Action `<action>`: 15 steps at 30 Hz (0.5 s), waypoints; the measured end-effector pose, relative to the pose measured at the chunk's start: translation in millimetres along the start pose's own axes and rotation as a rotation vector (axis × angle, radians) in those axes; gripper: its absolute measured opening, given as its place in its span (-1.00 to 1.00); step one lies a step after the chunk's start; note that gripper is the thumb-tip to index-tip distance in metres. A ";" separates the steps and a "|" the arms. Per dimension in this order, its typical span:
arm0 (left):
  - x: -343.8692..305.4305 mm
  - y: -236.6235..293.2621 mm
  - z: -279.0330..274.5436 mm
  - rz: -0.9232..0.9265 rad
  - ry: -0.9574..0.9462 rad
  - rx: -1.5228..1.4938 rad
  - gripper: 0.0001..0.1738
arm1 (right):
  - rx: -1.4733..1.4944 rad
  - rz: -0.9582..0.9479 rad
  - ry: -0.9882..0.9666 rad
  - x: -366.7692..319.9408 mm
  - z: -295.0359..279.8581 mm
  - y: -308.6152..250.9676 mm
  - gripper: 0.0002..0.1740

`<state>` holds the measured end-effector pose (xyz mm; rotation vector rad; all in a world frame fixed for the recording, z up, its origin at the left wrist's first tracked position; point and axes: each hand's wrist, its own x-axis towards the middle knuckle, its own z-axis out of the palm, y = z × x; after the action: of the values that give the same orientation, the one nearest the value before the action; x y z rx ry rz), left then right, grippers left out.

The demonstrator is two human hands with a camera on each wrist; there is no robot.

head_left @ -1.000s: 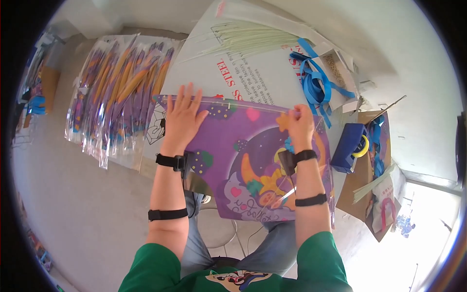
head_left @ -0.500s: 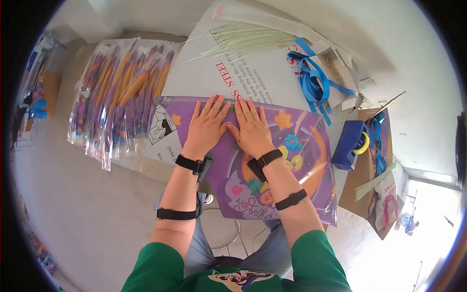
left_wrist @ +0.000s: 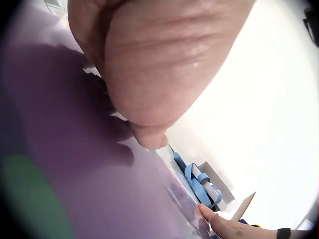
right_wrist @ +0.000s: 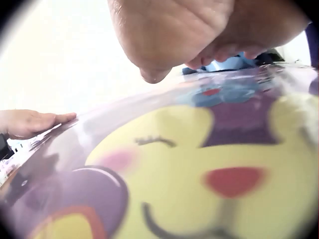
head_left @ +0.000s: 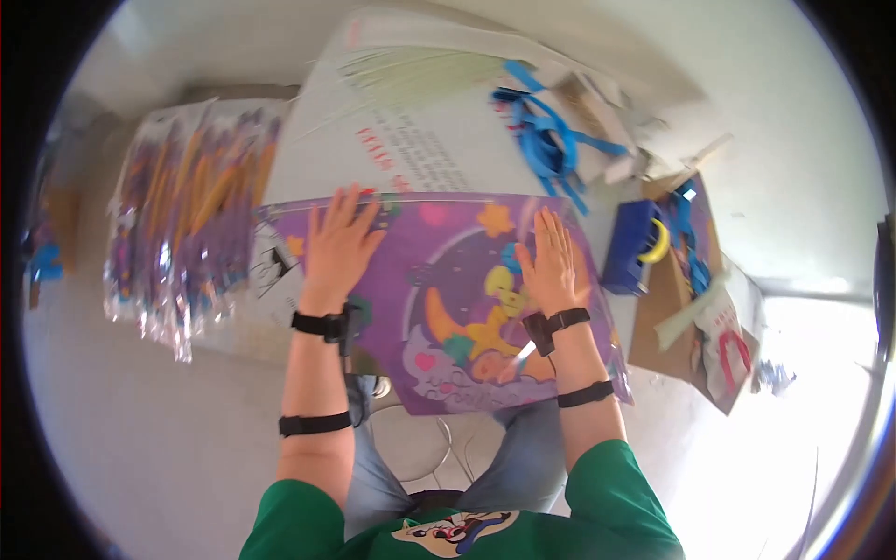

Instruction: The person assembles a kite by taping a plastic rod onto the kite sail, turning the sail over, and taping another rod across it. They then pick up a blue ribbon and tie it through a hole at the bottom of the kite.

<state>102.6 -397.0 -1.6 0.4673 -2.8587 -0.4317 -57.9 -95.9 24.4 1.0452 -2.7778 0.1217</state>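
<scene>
A purple printed sheet under clear film, with a moon and a yellow cartoon figure, lies at the table's near edge. My left hand lies with fingers spread over its upper left part. Over its upper right part is my right hand, fingers straight and close together, thumb apart. The left wrist view has my left hand low over the purple surface. In the right wrist view my right hand is above the yellow face; whether its palm touches cannot be told.
Bagged printed pieces lie at the left. Pale thin sticks, blue strap and a small box are at the back. A blue tape dispenser and a cardboard box stand at the right.
Both hands, side by side at the top middle half a second ago, have moved apart, left hand leftwards and right hand rightwards. The head view has shifted, and the right fingers, earlier curled, are straight.
</scene>
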 end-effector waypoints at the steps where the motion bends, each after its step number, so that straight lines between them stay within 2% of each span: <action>1: 2.1 -0.6 1.4 0.005 0.032 0.035 -0.44 | 0.095 0.088 0.054 -7.9 -19.3 11.7 -0.44; 2: 3.6 1.1 2.9 0.034 0.038 0.006 -0.44 | 0.194 0.168 0.112 -15.3 -34.0 22.4 -0.53; 3: 1.8 1.2 3.6 0.051 0.029 -0.020 -0.43 | 0.234 0.362 0.363 -28.6 -32.3 44.4 -0.70; 4: 1.2 0.1 4.9 0.061 0.023 -0.038 -0.41 | 0.251 0.529 0.426 -39.5 -33.1 73.5 -0.73; 7: -0.4 -2.9 10.3 0.051 -0.025 -0.023 -0.40 | 0.143 0.751 0.576 -71.2 -42.8 139.4 -0.77; 8: -0.1 -2.2 11.3 0.063 -0.027 -0.029 -0.40 | 0.134 0.760 0.582 -83.9 -35.5 167.2 -0.77; 10: 1.0 0.9 11.1 0.050 -0.008 -0.026 -0.40 | 0.461 0.991 0.352 -101.5 -19.9 213.0 -0.71; 12: 3.0 4.0 8.2 0.051 -0.007 -0.041 -0.41 | 0.567 1.014 0.409 -98.9 -34.7 198.2 -0.69; 14: 5.4 4.1 7.2 0.050 0.047 -0.042 -0.42 | 0.971 1.089 0.294 -100.0 -45.0 191.4 -0.71; 15: 6.3 4.2 7.4 0.050 0.047 -0.040 -0.42 | 0.973 1.090 0.294 -98.3 -47.6 190.3 -0.71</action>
<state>93.7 -393.4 -6.2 0.3923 -2.8044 -0.4617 -104.6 117.0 49.6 -0.5363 -2.5855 1.6575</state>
